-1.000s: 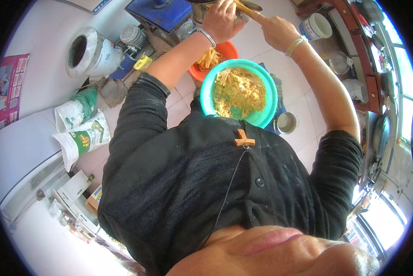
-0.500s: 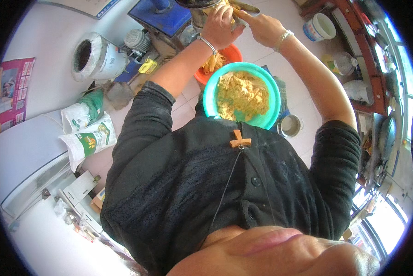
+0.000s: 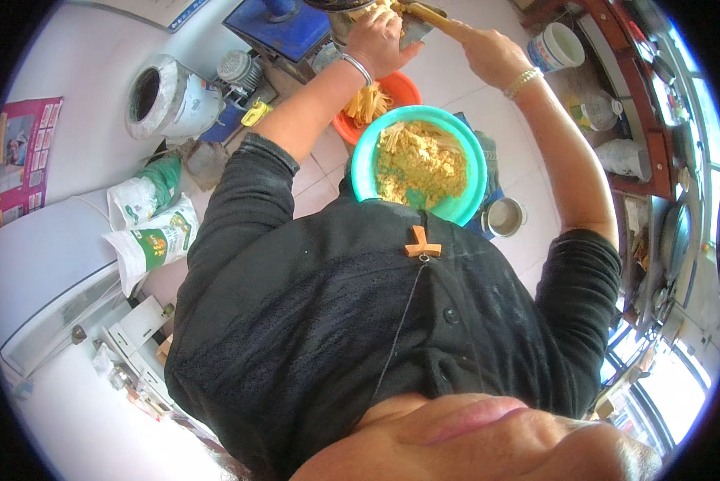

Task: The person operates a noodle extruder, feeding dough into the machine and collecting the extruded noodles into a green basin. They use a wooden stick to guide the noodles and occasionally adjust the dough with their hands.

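Observation:
At the top edge my left hand (image 3: 376, 38) lies over a metal machine (image 3: 345, 32), fingers spread on yellow dough (image 3: 382, 5) at its mouth, thumb out to the side. My right hand (image 3: 496, 58) is closed round a wooden stick (image 3: 432, 16), whose far end reaches to the machine beside my left fingers. Nearer to me stands a turquoise basin (image 3: 362, 164) with crumbly yellow dough (image 3: 420, 160) and some pale strips. Partly behind it, under my left wrist, an orange-red basin (image 3: 408, 86) holds yellow noodle-like strips (image 3: 366, 103).
A blue metal stand (image 3: 276, 32) with a motor (image 3: 240, 70) and a whitish drum (image 3: 171, 100) are at the left. Printed sacks (image 3: 155, 244) lean below. A small metal pot (image 3: 504, 216), a white bucket (image 3: 559, 48) and a brown wooden shelf (image 3: 649, 104) are on the right.
My right hand has drawn back to the right and slightly down, showing more of the stick. My left hand has shifted slightly left and stays at the machine.

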Demonstrator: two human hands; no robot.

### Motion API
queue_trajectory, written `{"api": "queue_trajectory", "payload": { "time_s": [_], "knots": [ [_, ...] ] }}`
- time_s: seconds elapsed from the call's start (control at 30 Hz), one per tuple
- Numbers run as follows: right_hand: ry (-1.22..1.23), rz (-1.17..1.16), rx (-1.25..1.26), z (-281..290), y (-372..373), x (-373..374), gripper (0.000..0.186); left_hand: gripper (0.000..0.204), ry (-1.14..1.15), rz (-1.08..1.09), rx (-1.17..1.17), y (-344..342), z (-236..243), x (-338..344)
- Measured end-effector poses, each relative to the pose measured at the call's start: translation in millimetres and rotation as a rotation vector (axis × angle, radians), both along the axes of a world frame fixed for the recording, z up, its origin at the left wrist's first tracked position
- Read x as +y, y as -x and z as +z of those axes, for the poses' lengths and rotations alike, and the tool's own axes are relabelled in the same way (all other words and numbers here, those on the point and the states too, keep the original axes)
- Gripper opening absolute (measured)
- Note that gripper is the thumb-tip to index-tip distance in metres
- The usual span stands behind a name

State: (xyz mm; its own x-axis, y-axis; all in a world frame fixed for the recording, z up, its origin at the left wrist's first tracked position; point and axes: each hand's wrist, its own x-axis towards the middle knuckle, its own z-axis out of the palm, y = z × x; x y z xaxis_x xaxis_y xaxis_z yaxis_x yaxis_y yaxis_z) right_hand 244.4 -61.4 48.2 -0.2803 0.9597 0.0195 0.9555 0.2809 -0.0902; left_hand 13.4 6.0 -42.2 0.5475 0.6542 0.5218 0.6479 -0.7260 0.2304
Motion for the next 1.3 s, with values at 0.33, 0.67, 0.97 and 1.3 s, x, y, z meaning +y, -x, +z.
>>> {"api": "queue_trajectory", "payload": {
  "time_s": [0.33, 0.67, 0.97, 1.3],
  "knots": [
    [0.093, 0.112, -0.097, -18, 32, 48, 0.051, 0.058, -0.138, 0.016, -0.140, -5, -18, -3],
    [0.020, 0.235, -0.048, -36, 28, 67, 0.059, 0.060, -0.221, -0.057, -0.263, -4, -18, -1],
    [0.029, 0.249, 0.048, 42, 6, 5, 0.049, 0.050, -0.192, 0.034, -0.193, 11, -16, -22],
    [0.106, 0.141, -0.013, 25, 28, 6, 0.061, 0.048, -0.194, 0.042, -0.091, 1, -9, -16]
  ]
}}
